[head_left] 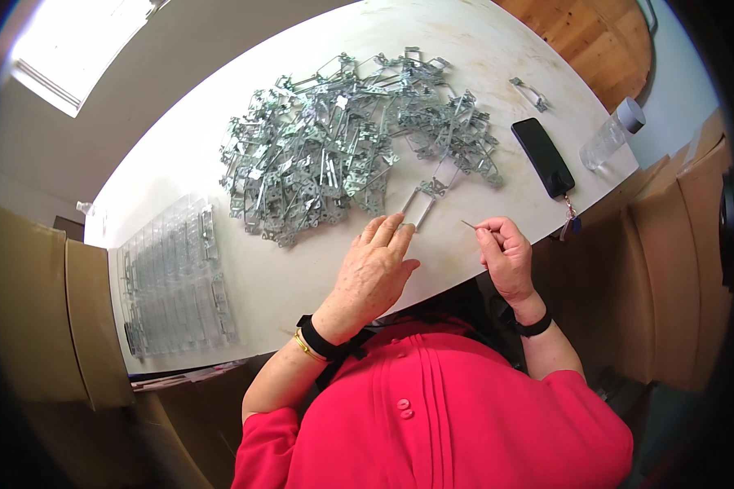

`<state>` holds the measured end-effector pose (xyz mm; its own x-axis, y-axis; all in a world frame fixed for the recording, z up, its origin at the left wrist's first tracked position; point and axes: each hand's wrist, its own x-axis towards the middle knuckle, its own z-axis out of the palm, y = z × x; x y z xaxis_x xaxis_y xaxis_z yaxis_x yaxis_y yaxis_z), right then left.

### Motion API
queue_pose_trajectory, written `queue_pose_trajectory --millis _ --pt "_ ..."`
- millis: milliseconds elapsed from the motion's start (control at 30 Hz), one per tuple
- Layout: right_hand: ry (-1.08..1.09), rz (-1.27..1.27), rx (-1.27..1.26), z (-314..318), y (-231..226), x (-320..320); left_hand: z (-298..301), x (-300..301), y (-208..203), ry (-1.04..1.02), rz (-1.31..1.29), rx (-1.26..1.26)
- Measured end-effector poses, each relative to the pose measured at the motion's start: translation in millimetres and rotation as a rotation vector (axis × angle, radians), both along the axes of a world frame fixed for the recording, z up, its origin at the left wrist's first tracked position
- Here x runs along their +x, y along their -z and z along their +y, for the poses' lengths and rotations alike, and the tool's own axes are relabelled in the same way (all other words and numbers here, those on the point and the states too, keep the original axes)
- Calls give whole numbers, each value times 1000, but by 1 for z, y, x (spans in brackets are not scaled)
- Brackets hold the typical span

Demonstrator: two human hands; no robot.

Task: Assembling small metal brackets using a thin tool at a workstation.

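My left hand [369, 273] lies palm down with its fingers stretched out, and their tips touch the near end of a small metal bracket frame [425, 213]. That frame lies flat on the white table, just in front of a big heap of similar metal brackets [306, 159]. To the right, my right hand [506, 254] is closed in a pinch on a thin pointed metal rod [469, 224]. The rod's tip points left toward the frame, apart from it. Most of the rod is hidden in the fingers.
A clear plastic tray [175, 285] with metal parts sits at the table's left. On the right lie a black phone [542, 156] with a strap, a clear bottle [607, 140] and a lone bracket [530, 94]. Cardboard boxes [98, 318] flank the table [277, 297].
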<state>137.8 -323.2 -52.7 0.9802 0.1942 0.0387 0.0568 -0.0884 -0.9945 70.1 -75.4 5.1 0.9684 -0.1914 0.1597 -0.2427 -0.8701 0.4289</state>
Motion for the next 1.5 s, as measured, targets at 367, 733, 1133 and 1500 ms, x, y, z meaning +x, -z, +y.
queue_pose_trajectory --millis 367,733,1133,1500 --pt "-74 -23 -21 -3 -1 -1 7 -4 11 23 193 89" --pt "7 -66 -80 7 6 -1 57 -91 -3 -105 201 43" --pt "-2 -182 -278 20 14 -4 66 -134 17 -415 -31 -107" --pt "-62 -239 -293 39 17 -13 60 -141 29 -401 -71 -28"
